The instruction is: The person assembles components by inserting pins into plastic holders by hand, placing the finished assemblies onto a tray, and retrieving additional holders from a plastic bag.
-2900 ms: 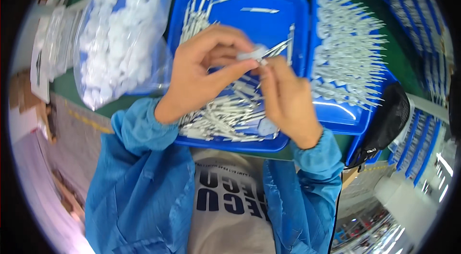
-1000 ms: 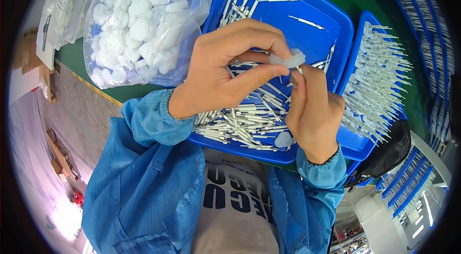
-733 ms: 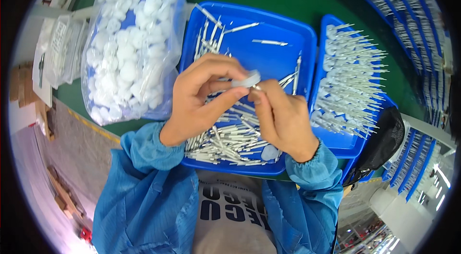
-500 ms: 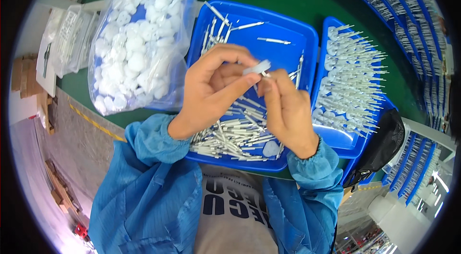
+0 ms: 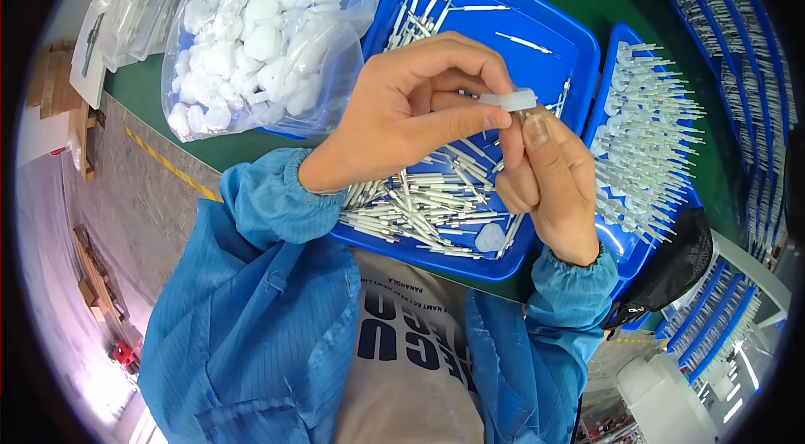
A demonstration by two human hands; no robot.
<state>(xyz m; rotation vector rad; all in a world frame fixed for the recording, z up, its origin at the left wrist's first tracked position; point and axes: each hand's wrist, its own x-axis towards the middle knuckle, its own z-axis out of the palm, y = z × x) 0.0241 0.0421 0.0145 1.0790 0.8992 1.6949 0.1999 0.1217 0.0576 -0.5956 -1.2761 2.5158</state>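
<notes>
A translucent white plastic disc (image 5: pixel 513 100) is pinched between the thumb and forefinger of my left hand (image 5: pixel 419 113), above the blue tray. Just under the disc, my right hand (image 5: pixel 549 171) has its thumb and fingers pressed together at its underside; what they grip is hidden. Below both hands, the blue tray (image 5: pixel 537 20) holds many thin white rods (image 5: pixel 411 205) with narrow metallic ends, heaped toward its near side. One loose white disc (image 5: pixel 490 238) lies in the tray's near right corner.
A clear bag (image 5: pixel 268 41) full of white discs lies at the left. On the right, another blue tray (image 5: pixel 619 35) carries rows of discs with upright rods (image 5: pixel 650 142). Beside it is a black mesh bag (image 5: pixel 675 264). Blue racks (image 5: pixel 742 67) stand far right; clear plastic boxes (image 5: pixel 142 12) far left.
Both hands, with the disc, have shifted right in the picture. My right fingers have closed up under the disc, covering the short white stub seen there before. The whole view has also shifted slightly.
</notes>
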